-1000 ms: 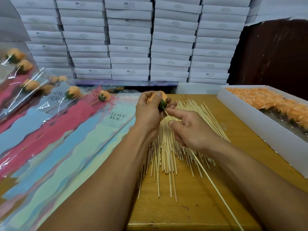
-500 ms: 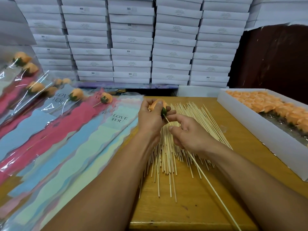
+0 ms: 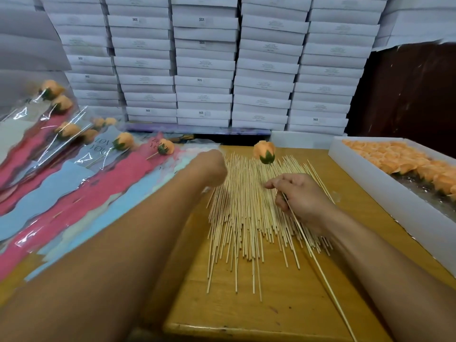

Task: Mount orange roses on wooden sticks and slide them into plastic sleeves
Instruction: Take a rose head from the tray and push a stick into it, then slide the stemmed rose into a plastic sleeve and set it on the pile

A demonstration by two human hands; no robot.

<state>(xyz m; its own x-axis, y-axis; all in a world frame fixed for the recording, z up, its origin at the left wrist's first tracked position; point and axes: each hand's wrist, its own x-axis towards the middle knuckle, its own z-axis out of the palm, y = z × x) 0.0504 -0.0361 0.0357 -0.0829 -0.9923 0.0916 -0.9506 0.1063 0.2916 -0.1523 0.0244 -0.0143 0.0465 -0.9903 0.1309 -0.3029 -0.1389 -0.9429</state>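
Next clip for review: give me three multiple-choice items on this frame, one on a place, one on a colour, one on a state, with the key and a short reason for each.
1. Where does the open white box of loose roses lie?
A. At the table's right edge
B. On the sleeves at left
C. On top of the stacked boxes

2. What colour is the base under the mounted rose?
A. White
B. Green
C. Blue

3. What is the right hand doing?
A. Resting flat and empty
B. Holding a sleeve
C. Pinching the stick that carries the rose

Key: 1 A, the box runs along the right side of the wooden table. 2 B, a dark green cup sits below the orange petals. 3 C, the fingers close on one long stick raised above the stick pile; the left hand, blurred, is away from the rose.
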